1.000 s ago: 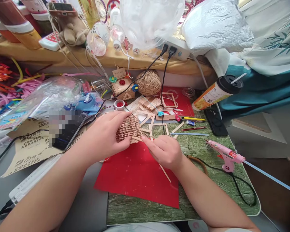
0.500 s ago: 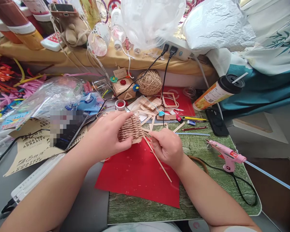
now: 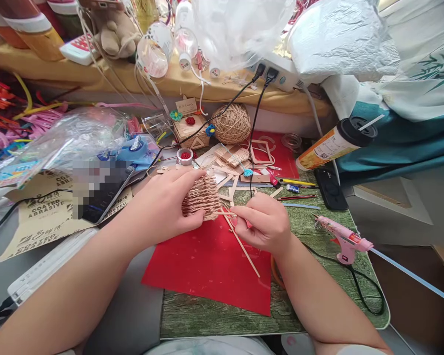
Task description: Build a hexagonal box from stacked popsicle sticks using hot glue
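While a tan, twine-like panel [image 3: 203, 196] is gripped by the left hand [image 3: 170, 203], a thin pale strand [image 3: 224, 213] is pinched by the right hand [image 3: 263, 221], probably mid-weave, gentle tug needed next.

Ribbed panel [image 3: 201, 198] rough; red sheet [image 3: 207, 268] smooth; glue gun [image 3: 347, 238] plastic

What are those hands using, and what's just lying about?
Seemingly in use:
ribbed brown woven piece, held by the left hand
thin tan strip, pinched by the right hand
flat red sheet beneath

Probably just lying about:
black-lidded orange cup
black rectangular phone
crinkled silver bundle
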`<state>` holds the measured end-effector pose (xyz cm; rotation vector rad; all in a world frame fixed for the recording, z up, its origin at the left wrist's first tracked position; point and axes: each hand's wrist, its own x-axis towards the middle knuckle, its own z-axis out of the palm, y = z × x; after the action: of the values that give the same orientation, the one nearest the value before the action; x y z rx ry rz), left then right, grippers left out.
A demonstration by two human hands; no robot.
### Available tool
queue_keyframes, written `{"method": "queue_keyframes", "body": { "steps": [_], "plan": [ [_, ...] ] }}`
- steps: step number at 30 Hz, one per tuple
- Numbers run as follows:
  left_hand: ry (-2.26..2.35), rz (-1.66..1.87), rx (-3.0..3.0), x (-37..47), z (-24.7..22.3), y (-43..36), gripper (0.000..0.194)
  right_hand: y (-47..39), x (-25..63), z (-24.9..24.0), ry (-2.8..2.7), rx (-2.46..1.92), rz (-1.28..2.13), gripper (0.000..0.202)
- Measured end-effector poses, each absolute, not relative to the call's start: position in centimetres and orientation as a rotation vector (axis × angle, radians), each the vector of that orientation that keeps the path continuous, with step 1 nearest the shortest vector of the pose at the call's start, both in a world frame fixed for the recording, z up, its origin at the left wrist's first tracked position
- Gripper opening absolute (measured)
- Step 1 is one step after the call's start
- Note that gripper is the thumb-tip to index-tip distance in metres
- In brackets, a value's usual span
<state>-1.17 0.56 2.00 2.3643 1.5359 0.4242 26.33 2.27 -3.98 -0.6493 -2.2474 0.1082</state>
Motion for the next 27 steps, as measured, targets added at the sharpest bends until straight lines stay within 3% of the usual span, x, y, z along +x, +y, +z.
{"method": "queue_keyframes", "body": {
  "steps": [8, 27],
  "plan": [
    [1.53, 0.432, 2.372, -1.0, 2.0, 0.4, 0.072, 1.9, 25.5, -3.2, -2.452, -0.644, -0.128, 0.016],
    [1.574, 0.487, 2.354, -1.5, 1.5, 0.8, 0.069, 2.9, 25.6, -8.5, -2.374, -0.684, 0.316, 0.04]
  ]
}}
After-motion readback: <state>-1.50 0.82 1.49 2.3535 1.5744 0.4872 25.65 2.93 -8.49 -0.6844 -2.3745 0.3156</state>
